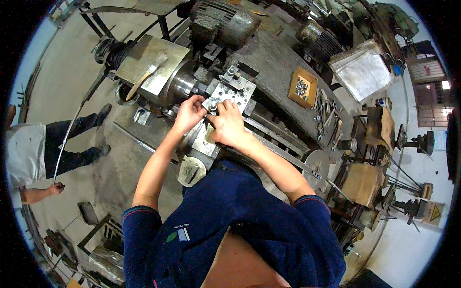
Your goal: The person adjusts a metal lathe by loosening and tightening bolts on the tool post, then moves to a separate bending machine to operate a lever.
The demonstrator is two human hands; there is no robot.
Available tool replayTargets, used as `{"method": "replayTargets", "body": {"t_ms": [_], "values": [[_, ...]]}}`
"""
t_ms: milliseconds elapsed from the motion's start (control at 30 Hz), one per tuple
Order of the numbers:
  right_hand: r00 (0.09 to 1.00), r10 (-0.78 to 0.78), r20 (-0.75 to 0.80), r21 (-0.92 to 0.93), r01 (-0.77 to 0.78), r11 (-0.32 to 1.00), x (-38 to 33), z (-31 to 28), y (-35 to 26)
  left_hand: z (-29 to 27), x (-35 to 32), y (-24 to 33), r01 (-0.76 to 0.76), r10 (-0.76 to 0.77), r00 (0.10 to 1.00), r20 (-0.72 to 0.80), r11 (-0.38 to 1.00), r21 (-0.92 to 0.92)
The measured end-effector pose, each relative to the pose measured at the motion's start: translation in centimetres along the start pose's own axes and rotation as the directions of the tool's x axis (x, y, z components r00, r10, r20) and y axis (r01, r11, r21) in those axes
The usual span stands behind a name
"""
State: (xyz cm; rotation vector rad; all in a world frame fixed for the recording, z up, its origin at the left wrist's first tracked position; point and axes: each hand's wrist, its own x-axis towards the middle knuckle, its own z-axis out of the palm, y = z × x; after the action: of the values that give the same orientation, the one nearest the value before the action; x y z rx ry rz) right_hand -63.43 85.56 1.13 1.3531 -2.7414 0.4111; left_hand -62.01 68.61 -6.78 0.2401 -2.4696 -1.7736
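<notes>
Both hands meet at the near edge of a metal plate [244,90] drilled with holes, on a lathe carriage. My left hand [190,114] is closed, fingertips pinched together beside the plate, just below the shiny round spindle chuck [185,84]; anything between them is too small to make out. My right hand [227,123] lies over the plate's near edge with bent fingers pressed together and the thumb toward the left hand. A round-headed bolt [213,106] stands at its fingertips. Another bolt [232,70] holds a clamp block at the plate's far side. What the right fingers grip is hidden.
A brush [144,82] lies on the headstock cover [165,57]. Right of the carriage are a box of small metal parts [303,87] and several wrenches [327,117]. A handwheel [317,165] sits near my right elbow. At far left another person [33,149] holds a long rod.
</notes>
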Motion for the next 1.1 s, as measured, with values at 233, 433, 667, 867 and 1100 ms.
{"method": "replayTargets", "body": {"t_ms": [233,433,667,867,1100], "values": [[0.977,0.065,0.205,0.100,-0.087,0.991,1.4,-1.6,0.4,-0.1,-0.8,1.6,-0.003,0.010,0.999,-0.035,0.980,0.197],[0.996,-0.029,0.083,0.070,0.023,0.997,0.9,-1.5,0.5,0.1,-2.5,2.8,0.057,-0.019,0.990,-0.137,0.958,0.280],[0.996,-0.033,0.085,0.108,0.023,0.994,1.0,-1.3,0.6,1.6,-3.9,3.6,0.129,-0.021,0.963,-0.268,0.911,0.392],[0.992,-0.089,0.088,0.137,0.077,0.988,1.3,-1.0,1.5,1.9,-4.3,3.8,0.154,-0.033,0.955,-0.293,0.904,0.398],[0.992,-0.090,0.086,0.163,0.075,0.984,1.3,-1.3,1.4,1.8,-4.5,3.9,0.151,-0.037,0.964,-0.264,0.893,0.424]]}}
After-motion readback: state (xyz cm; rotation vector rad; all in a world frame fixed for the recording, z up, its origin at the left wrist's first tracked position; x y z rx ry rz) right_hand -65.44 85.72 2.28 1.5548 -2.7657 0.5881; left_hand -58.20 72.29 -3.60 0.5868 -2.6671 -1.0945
